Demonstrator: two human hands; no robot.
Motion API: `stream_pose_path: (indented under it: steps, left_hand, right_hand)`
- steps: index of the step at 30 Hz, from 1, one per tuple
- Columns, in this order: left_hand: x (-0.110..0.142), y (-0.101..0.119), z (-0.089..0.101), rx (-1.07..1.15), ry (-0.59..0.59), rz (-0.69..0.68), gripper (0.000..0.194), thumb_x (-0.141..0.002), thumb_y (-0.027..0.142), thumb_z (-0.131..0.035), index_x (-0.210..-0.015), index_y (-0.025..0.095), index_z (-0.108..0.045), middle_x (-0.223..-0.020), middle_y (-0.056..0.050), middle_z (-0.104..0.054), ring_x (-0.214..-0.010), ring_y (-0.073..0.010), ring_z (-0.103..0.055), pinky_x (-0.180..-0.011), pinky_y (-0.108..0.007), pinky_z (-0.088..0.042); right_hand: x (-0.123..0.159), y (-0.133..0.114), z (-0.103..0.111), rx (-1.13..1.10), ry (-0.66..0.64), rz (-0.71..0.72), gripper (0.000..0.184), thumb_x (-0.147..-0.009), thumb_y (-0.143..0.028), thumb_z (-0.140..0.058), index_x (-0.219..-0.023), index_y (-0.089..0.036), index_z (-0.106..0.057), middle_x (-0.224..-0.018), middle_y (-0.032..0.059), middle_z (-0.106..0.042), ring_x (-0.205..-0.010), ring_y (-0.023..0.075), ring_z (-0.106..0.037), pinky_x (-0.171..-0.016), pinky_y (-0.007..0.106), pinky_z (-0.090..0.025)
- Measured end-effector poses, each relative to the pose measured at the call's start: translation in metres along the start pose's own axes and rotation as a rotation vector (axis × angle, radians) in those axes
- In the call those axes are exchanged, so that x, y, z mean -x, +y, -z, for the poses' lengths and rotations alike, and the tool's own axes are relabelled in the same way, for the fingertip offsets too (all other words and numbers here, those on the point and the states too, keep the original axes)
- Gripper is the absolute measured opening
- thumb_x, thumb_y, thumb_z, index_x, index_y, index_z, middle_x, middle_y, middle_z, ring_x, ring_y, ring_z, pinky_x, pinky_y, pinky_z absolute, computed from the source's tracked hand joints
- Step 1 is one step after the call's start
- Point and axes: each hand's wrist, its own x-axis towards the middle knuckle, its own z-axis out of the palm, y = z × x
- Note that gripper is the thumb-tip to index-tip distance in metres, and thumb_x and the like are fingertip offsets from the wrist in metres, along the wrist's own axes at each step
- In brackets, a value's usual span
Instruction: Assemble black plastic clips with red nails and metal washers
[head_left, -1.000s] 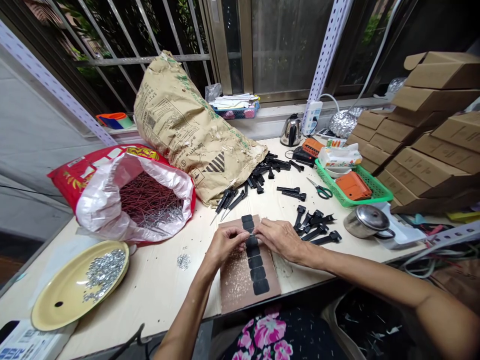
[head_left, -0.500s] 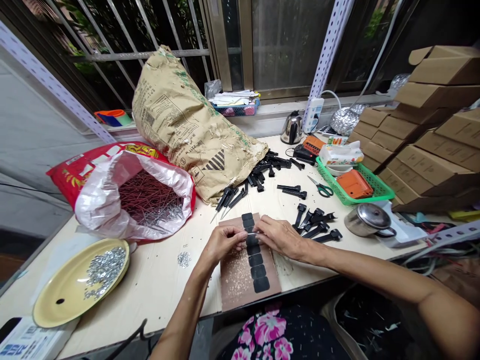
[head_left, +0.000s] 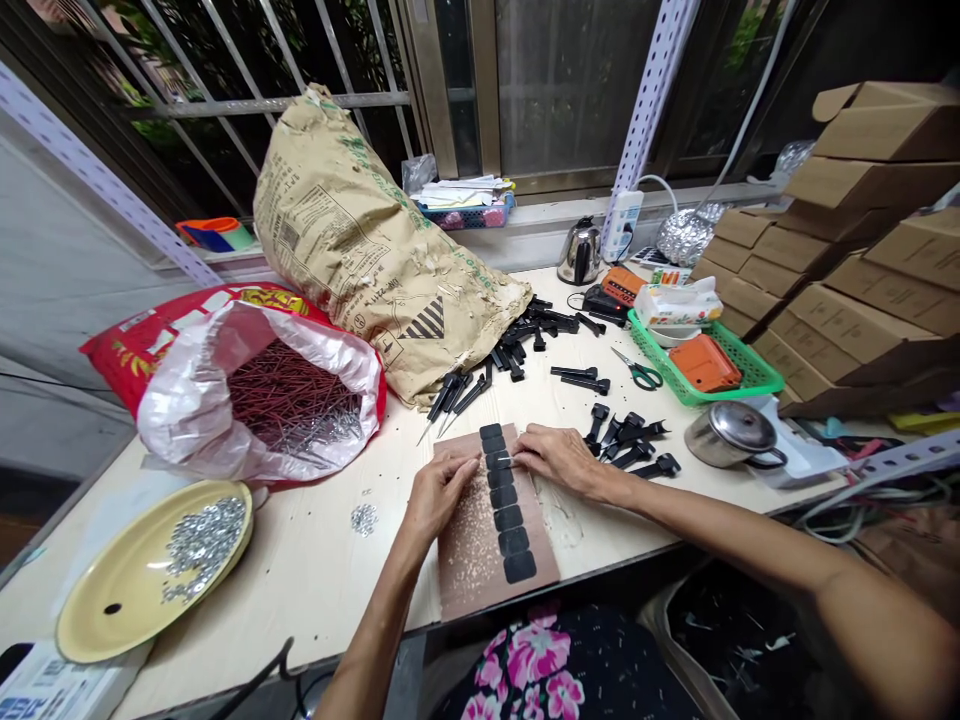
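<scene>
Fingertip work seems in hand at the rounded black squares (head_left: 515, 541) on the brown rectangular board (head_left: 540, 530), by the tabletop's (head_left: 330, 580) near edge; precision is called for. The left hand (head_left: 433, 498) and right hand (head_left: 559, 460) are held narrow; whether anything is gripped cannot be told.

Both hands (head_left: 491, 475) flank black squares (head_left: 509, 517) on a brown board (head_left: 472, 540); a yellow dish (head_left: 97, 585) holds metal bits (head_left: 204, 545).

The person wears a black garment (head_left: 600, 655) printed with large pink flowers (head_left: 539, 650) and small pale flecks.
</scene>
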Motion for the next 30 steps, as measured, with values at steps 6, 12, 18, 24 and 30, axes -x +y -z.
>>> stream_pose_path:
  steps: [6, 12, 18, 24, 30]
  left_hand:
    - [0.015, -0.013, -0.017, -0.283, 0.138, -0.146, 0.034, -0.091, 0.033, -0.044, -0.113, 0.017, -0.065, -0.111, -0.009, -0.065, -0.102, -0.0232, -0.057, -0.091, -0.041, -0.046]
    - [0.017, -0.035, -0.038, -0.417, 0.159, -0.221, 0.039, -0.093, 0.029, -0.040, -0.124, 0.012, -0.056, -0.131, -0.012, -0.055, -0.124, -0.0262, -0.045, -0.104, -0.047, -0.038]
    - [0.016, -0.047, -0.045, -0.421, 0.199, -0.215, 0.039, -0.093, 0.030, -0.040, -0.121, 0.011, -0.058, -0.129, -0.015, -0.055, -0.124, -0.0280, -0.046, -0.102, -0.049, -0.039]
    - [0.018, -0.040, -0.044, -0.375, 0.255, -0.186, 0.037, -0.093, 0.029, -0.039, -0.121, 0.014, -0.057, -0.128, -0.015, -0.055, -0.122, -0.0254, -0.048, -0.102, -0.048, -0.040]
    - [0.018, -0.035, -0.043, -0.314, 0.264, -0.148, 0.037, -0.093, 0.032, -0.038, -0.119, 0.015, -0.059, -0.127, -0.013, -0.056, -0.121, -0.0251, -0.049, -0.103, -0.049, -0.039]
  right_hand:
    - [-0.019, 0.016, -0.009, 0.132, 0.032, 0.099, 0.025, -0.096, -0.032, -0.042, -0.089, -0.017, -0.061, -0.087, 0.0035, -0.060, -0.078, 0.0142, -0.053, -0.066, 0.024, -0.033]
    - [-0.030, 0.032, -0.014, 0.170, 0.034, 0.234, 0.026, -0.096, -0.035, -0.042, -0.086, -0.018, -0.059, -0.083, 0.0026, -0.059, -0.078, 0.0151, -0.050, -0.066, 0.026, -0.030]
    - [-0.027, 0.033, -0.020, 0.185, 0.041, 0.373, 0.025, -0.096, -0.033, -0.042, -0.084, -0.018, -0.058, -0.084, 0.0023, -0.059, -0.078, 0.0148, -0.049, -0.066, 0.027, -0.028]
    - [-0.013, 0.018, -0.018, 0.169, 0.020, 0.390, 0.025, -0.097, -0.020, -0.037, -0.084, -0.015, -0.057, -0.076, 0.0019, -0.055, -0.071, 0.0129, -0.045, -0.063, 0.025, -0.031]
    - [-0.008, 0.013, -0.013, 0.134, -0.090, 0.658, 0.027, -0.096, -0.011, -0.032, -0.085, -0.015, -0.056, -0.078, 0.0027, -0.053, -0.072, 0.0135, -0.045, -0.062, 0.026, -0.035]
